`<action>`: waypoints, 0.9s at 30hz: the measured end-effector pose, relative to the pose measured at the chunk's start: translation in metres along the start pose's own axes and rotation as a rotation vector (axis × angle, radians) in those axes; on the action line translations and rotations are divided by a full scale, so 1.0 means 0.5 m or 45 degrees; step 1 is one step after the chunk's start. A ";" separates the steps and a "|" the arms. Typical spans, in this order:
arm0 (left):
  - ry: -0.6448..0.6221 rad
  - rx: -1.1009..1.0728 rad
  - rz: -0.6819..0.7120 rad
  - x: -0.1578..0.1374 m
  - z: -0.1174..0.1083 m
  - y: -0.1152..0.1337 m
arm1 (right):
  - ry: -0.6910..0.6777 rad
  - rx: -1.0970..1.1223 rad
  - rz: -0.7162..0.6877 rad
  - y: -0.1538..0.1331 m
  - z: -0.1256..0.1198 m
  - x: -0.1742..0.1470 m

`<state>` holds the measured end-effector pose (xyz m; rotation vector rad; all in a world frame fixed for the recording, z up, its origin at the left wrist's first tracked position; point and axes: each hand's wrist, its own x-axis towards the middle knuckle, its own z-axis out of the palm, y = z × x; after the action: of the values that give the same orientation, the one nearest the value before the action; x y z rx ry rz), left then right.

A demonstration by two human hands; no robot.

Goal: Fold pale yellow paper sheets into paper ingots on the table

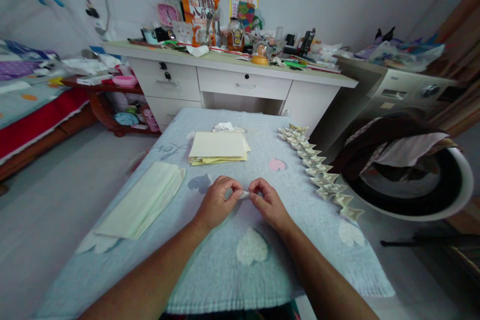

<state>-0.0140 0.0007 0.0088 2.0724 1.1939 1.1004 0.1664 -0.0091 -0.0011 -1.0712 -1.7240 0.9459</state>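
Between both hands is a small folded piece of pale paper [244, 194], pinched at its two ends. My left hand [218, 201] grips its left end between thumb and fingertips. On the other end, my right hand [269, 203] does the same. Most of the paper is hidden by the fingers, so its full shape does not show. Beyond the hands lies a stack of cream and yellow paper sheets [217, 146]. A pile of long pale green paper [138, 200] rests to the left. Rows of folded paper pieces with pointed ends [315, 160] line the right side.
A light blue cloth with heart patterns [210, 270] covers the table. Crumpled white tissue [223, 127] sits behind the stack. A cluttered white desk [243, 77] stands against the wall. At right is a washing machine with its round door [463, 175] swung out, clothes over it.
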 end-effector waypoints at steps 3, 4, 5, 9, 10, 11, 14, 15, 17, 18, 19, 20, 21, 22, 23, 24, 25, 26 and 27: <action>0.038 0.015 -0.023 0.000 -0.001 -0.006 | 0.051 0.387 0.136 0.011 -0.007 0.006; 0.043 0.020 -0.027 0.000 -0.001 -0.007 | 0.068 0.455 0.153 0.013 -0.009 0.007; 0.045 0.025 -0.028 0.000 -0.001 -0.008 | 0.082 0.497 0.160 0.013 -0.010 0.009; 0.046 0.038 -0.012 0.001 -0.001 -0.008 | 0.081 0.534 0.168 0.009 -0.011 0.014; 0.044 0.039 -0.010 0.001 -0.001 -0.007 | 0.080 0.539 0.175 0.007 -0.010 0.014; 0.041 0.039 -0.008 0.001 -0.001 -0.007 | 0.082 0.547 0.182 0.007 -0.010 0.014; 0.027 0.036 -0.008 0.001 0.001 -0.006 | 0.090 0.586 0.198 0.008 -0.010 0.014; 0.022 0.033 -0.008 0.002 0.002 -0.006 | 0.091 0.594 0.200 0.010 -0.011 0.014; 0.014 0.029 -0.008 0.002 0.003 -0.005 | 0.093 0.590 0.201 0.013 -0.011 0.013; 0.010 0.028 -0.009 0.002 0.004 -0.005 | 0.095 0.586 0.204 0.014 -0.011 0.013; 0.009 0.027 -0.012 0.002 0.004 -0.005 | 0.098 0.589 0.209 0.015 -0.011 0.012; 0.010 0.026 -0.015 0.003 0.004 -0.005 | 0.103 0.602 0.216 0.016 -0.010 0.012; 0.012 0.025 -0.017 0.002 0.004 -0.006 | 0.109 0.627 0.224 0.017 -0.010 0.012; 0.014 0.023 -0.018 0.002 0.003 -0.006 | 0.115 0.663 0.231 0.018 -0.010 0.012; 0.017 0.023 -0.018 0.002 0.003 -0.006 | 0.117 0.703 0.236 0.019 -0.009 0.012; 0.019 0.023 -0.019 0.002 0.002 -0.007 | 0.118 0.744 0.238 0.019 -0.009 0.012; 0.021 0.023 -0.019 0.002 0.002 -0.007 | 0.117 0.783 0.239 0.020 -0.008 0.012; 0.023 0.023 -0.019 0.002 0.001 -0.007 | 0.116 0.816 0.239 0.021 -0.008 0.012; 0.026 0.023 -0.021 0.001 0.000 -0.008 | 0.115 0.842 0.239 0.022 -0.007 0.011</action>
<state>-0.0154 0.0033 0.0062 2.0660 1.2329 1.1092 0.1713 0.0005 -0.0082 -0.8163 -1.1134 1.4304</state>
